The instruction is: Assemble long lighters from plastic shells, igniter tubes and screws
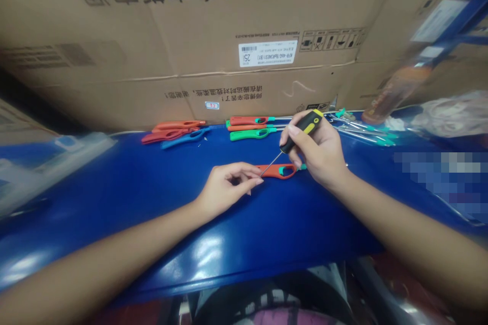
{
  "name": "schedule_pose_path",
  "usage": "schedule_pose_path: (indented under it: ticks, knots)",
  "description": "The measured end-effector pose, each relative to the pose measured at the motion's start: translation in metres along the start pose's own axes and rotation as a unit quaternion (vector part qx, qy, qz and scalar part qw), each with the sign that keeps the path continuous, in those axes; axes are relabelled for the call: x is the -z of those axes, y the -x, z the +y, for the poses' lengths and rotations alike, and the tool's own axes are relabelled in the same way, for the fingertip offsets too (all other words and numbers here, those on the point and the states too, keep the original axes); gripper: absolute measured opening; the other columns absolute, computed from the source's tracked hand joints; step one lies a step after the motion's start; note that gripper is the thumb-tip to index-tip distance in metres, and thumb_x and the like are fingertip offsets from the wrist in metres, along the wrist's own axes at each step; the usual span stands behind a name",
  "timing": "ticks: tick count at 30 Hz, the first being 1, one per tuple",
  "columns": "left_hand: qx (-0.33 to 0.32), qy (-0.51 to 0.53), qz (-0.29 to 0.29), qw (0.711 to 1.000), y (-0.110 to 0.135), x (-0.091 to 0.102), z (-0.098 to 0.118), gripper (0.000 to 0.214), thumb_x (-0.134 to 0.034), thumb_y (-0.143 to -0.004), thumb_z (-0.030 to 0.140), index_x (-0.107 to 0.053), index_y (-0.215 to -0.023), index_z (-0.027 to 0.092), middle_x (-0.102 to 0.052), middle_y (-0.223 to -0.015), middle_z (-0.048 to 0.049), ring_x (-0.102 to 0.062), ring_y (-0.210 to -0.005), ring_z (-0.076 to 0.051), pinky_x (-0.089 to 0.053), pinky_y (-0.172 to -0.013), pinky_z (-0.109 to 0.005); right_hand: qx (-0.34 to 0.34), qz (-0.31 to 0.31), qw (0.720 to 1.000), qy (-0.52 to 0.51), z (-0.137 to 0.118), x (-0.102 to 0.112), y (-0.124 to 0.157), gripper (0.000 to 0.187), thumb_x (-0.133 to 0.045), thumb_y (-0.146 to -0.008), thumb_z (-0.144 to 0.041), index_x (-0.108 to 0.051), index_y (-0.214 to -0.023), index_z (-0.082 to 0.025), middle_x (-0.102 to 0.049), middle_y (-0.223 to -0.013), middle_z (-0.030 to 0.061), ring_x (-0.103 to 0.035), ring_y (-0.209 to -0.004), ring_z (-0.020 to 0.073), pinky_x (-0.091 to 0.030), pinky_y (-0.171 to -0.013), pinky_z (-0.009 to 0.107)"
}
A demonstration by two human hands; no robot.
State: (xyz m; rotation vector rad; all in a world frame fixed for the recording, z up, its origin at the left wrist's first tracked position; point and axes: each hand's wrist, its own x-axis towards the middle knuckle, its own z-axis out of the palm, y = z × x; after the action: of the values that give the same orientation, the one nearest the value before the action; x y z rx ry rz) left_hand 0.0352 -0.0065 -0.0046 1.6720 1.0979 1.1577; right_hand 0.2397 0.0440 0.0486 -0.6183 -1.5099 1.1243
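Note:
My right hand (318, 155) is wrapped round a black and yellow screwdriver (301, 129); its thin shaft slants down to the left end of an orange lighter-shaped plastic piece (280, 171) lying on the blue table (152, 188). My left hand (229, 185) rests on the table with thumb and fingers pinched at that same end, where the screwdriver tip meets it. What the pinch holds is too small to make out.
Red and blue pieces (175, 133) lie at the back left, orange and green ones (251, 128) at the back middle, thin metal rods with teal tips (362, 129) at the back right. A large cardboard box (213, 35) walls the back. A plastic bag (453, 114) sits far right.

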Motion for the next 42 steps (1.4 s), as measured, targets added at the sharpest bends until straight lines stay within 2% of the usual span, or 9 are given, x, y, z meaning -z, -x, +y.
schedule_pose_path:
  ticks: [21, 28, 32, 34, 36, 39, 42]
  knots:
    - [-0.024, -0.042, -0.019, 0.999, 0.002, 0.003, -0.002, 0.025, -0.077, -0.083, 0.027, -0.074, -0.104, 0.015, -0.079, -0.085, -0.0065, -0.067, -0.061, -0.012, -0.054, -0.06, -0.024, -0.003, -0.033, 0.999, 0.02, -0.005, -0.004, 0.004, 0.037, -0.071, -0.086, -0.053, -0.05, -0.098, -0.025, -0.065, -0.077, -0.0024, -0.045, -0.038, 0.0053, -0.036, -0.036, 0.023]
    - [-0.047, -0.058, -0.026, 0.997, 0.002, 0.003, -0.004, 0.022, -0.076, -0.084, 0.026, -0.074, -0.103, 0.016, -0.079, -0.087, -0.0063, -0.068, -0.065, -0.013, -0.053, -0.062, -0.022, 0.001, -0.128, 0.992, 0.002, -0.005, 0.003, 0.006, 0.035, -0.063, -0.094, -0.049, -0.05, -0.112, -0.023, -0.068, -0.085, 0.0012, -0.051, -0.045, 0.007, -0.043, -0.042, 0.024]
    - [-0.06, -0.077, -0.037, 0.994, 0.003, 0.003, -0.004, 0.02, -0.073, -0.087, 0.027, -0.073, -0.105, 0.017, -0.079, -0.089, -0.0055, -0.066, -0.063, -0.012, -0.053, -0.061, -0.022, -0.02, -0.161, 0.987, 0.007, -0.007, 0.002, 0.009, 0.039, -0.067, -0.092, -0.04, -0.045, -0.121, -0.025, -0.067, -0.09, 0.0012, -0.053, -0.05, 0.0074, -0.047, -0.045, 0.023]
    - [-0.072, -0.106, -0.044, 0.991, 0.002, 0.004, -0.002, 0.023, -0.073, -0.088, 0.03, -0.071, -0.108, 0.018, -0.078, -0.092, -0.0056, -0.068, -0.071, -0.014, -0.055, -0.067, -0.025, -0.027, -0.178, 0.984, 0.004, -0.009, 0.001, 0.009, 0.048, -0.069, -0.091, -0.035, -0.04, -0.128, -0.029, -0.067, -0.095, 0.0018, -0.055, -0.052, 0.0082, -0.049, -0.046, 0.024]
    - [-0.1, -0.163, -0.046, 0.981, 0.001, 0.006, 0.0, 0.037, -0.078, -0.083, 0.036, -0.069, -0.116, 0.02, -0.076, -0.103, -0.007, -0.069, -0.09, -0.02, -0.056, -0.083, -0.032, -0.027, -0.176, 0.984, 0.006, -0.01, 0.002, 0.009, 0.057, -0.07, -0.09, -0.032, -0.034, -0.134, -0.032, -0.068, -0.097, 0.0023, -0.057, -0.053, 0.0094, -0.05, -0.046, 0.024]
    - [-0.135, -0.251, -0.035, 0.958, -0.003, 0.012, 0.0, 0.06, -0.083, -0.077, 0.042, -0.062, -0.129, 0.021, -0.068, -0.127, -0.0097, -0.06, -0.118, -0.028, -0.047, -0.106, -0.044, 0.002, -0.124, 0.992, 0.033, -0.011, 0.005, 0.005, 0.067, -0.072, -0.088, -0.035, -0.029, -0.139, -0.035, -0.068, -0.095, 0.0025, -0.062, -0.059, 0.0126, -0.051, -0.047, 0.024]
    - [-0.126, -0.288, -0.046, 0.948, -0.007, 0.018, -0.006, 0.052, -0.073, -0.086, 0.035, -0.058, -0.133, 0.021, -0.064, -0.134, -0.0105, -0.057, -0.124, -0.028, -0.045, -0.109, -0.047, 0.059, -0.075, 0.993, 0.07, -0.01, 0.009, -0.002, 0.071, -0.072, -0.088, -0.041, -0.026, -0.142, -0.037, -0.068, -0.1, 0.0031, -0.066, -0.065, 0.0142, -0.054, -0.05, 0.025]
